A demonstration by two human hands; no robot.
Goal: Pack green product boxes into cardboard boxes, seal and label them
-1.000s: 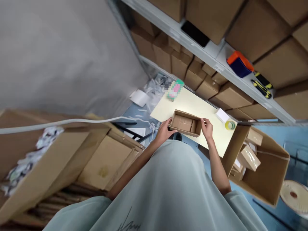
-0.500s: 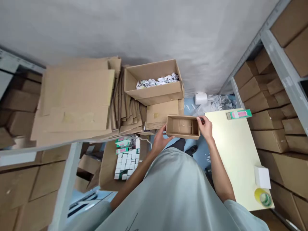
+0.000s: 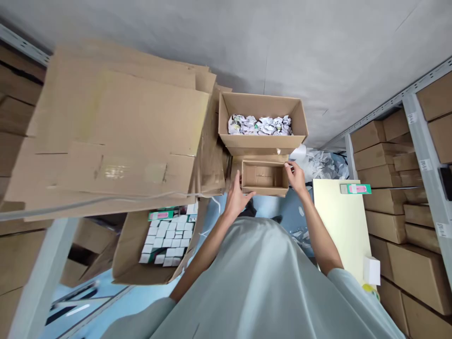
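Observation:
A small open cardboard box [image 3: 264, 191] is in front of me, its inside bare and facing up. My left hand [image 3: 234, 199] supports its left end, fingers along the side and thumb at the near corner. At the other end, my right hand [image 3: 295, 179] pinches the upper right edge between thumb and fingers. Just beyond the small box stands a larger open carton [image 3: 263, 141] partly filled with crumpled printed paper [image 3: 259, 125].
Flattened cardboard sheets [image 3: 141, 113] are stacked at left. Below them, a carton [image 3: 123, 249] holds many small white boxes [image 3: 171, 235]. A pale table [image 3: 335, 216] at right carries a green-and-pink box [image 3: 356, 189] and a white box [image 3: 371, 270]. Shelves of cartons [image 3: 384, 174] line the right side.
My view has shifted, and the small box now sits closer to the larger carton, overlapping the cardboard in front of it. Both hands have kept their hold.

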